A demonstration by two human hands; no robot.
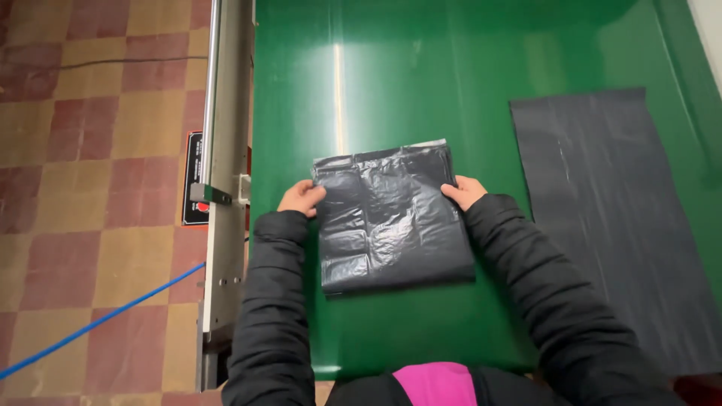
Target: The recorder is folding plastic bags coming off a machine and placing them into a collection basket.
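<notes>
Far left, checkered floor tiles (98, 150) with a blue cable (98, 322) running across, then the grey metal side rail (226, 150) of the machine. On the green table (421, 75), the left hand (301, 198) pinches the left edge of a folded stack of black plastic bags (391, 222), lying flat mid-table. The right hand (464, 191) grips its right edge, fingers closed on it. Further right, a dark flat sheet (609, 210) lies apart.
</notes>
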